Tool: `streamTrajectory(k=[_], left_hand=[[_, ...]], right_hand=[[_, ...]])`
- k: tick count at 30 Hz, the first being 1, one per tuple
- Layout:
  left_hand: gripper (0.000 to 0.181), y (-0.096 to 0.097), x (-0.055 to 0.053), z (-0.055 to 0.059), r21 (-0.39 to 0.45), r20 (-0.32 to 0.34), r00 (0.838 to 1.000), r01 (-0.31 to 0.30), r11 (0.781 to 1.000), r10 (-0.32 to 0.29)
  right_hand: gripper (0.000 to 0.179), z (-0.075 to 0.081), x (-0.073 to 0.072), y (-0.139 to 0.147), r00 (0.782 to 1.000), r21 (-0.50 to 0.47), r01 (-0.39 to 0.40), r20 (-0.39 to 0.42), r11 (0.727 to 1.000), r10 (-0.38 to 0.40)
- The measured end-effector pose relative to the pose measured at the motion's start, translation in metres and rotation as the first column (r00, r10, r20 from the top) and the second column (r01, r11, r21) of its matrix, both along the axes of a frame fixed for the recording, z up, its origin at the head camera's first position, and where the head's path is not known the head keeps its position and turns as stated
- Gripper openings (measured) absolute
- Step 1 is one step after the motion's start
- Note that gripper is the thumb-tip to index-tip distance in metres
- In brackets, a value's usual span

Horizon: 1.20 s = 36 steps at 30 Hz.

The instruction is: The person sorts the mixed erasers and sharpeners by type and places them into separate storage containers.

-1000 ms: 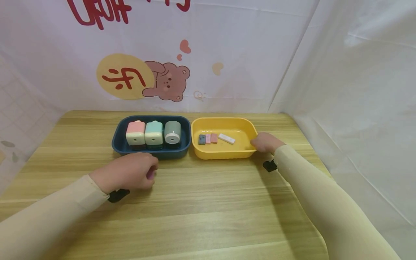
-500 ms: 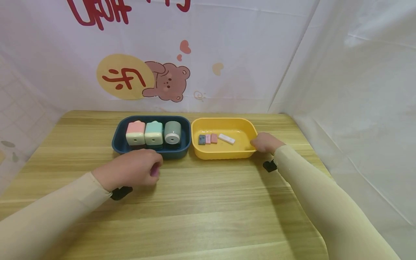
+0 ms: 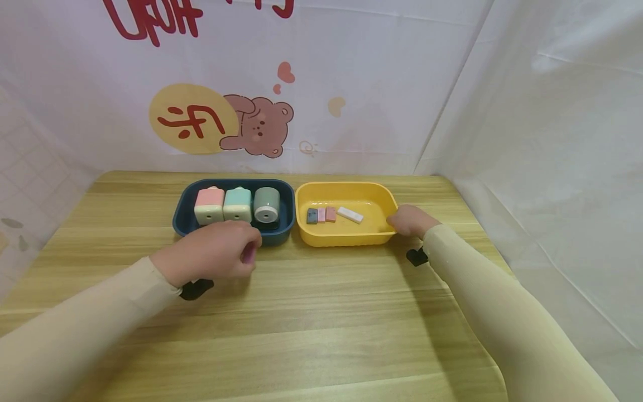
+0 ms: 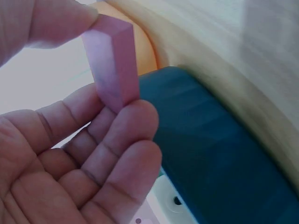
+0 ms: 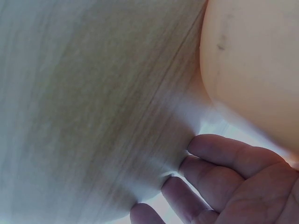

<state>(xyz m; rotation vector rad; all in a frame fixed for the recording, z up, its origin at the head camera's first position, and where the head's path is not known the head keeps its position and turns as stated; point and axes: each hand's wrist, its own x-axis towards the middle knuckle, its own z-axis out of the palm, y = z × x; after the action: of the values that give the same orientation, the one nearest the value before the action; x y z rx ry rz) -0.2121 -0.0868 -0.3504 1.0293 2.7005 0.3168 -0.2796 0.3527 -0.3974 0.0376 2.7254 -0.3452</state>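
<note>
My left hand (image 3: 213, 254) pinches a pinkish-purple eraser (image 4: 112, 60) between thumb and fingertips, just in front of the dark blue tray (image 3: 281, 237). In the left wrist view the eraser stands on end, slanted faces showing. Inside the blue tray stand pencil sharpeners: one pink and cream (image 3: 209, 205), one teal and cream (image 3: 238, 205), one grey and rounded (image 3: 267, 204). My right hand (image 3: 414, 221) holds the right end of the yellow tray (image 3: 346, 240); its fingers (image 5: 224, 151) lie outside along the wall, and the thumb is hidden in the right wrist view.
In the yellow tray lie a dark grey block (image 3: 312, 216), a pink block (image 3: 321, 215), an orange-red block (image 3: 330, 214) and a longer white block (image 3: 350, 214). Both trays stand side by side on the wooden table (image 3: 311, 324), before a printed cloth backdrop (image 3: 382, 67).
My left hand, still pinching the eraser, has moved to the right and a little away from me, towards the blue tray. The right hand and both trays stay where they were.
</note>
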Motion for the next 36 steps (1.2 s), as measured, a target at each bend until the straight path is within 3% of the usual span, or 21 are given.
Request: streamTrajectory(k=[17,24,36], left_hand=[[0.009,0.022,-0.017,0.016,0.003,-0.034,0.999,0.021,1.0,-0.021],[0.014,0.029,-0.025,0.023,0.0,0.001,1.0,-0.002,1.0,0.002],[0.013,0.038,-0.039,0.029,0.007,-0.015,1.0,-0.007,1.0,0.007]], right_hand=[[0.028,-0.003,-0.002,0.001,1.0,0.015,0.002,-0.008,1.0,-0.001],[0.029,-0.004,-0.004,0.003,1.0,0.015,0.001,0.002,1.0,-0.001],[0.029,-0.003,-0.003,0.001,1.0,0.004,0.014,0.007,1.0,-0.014]])
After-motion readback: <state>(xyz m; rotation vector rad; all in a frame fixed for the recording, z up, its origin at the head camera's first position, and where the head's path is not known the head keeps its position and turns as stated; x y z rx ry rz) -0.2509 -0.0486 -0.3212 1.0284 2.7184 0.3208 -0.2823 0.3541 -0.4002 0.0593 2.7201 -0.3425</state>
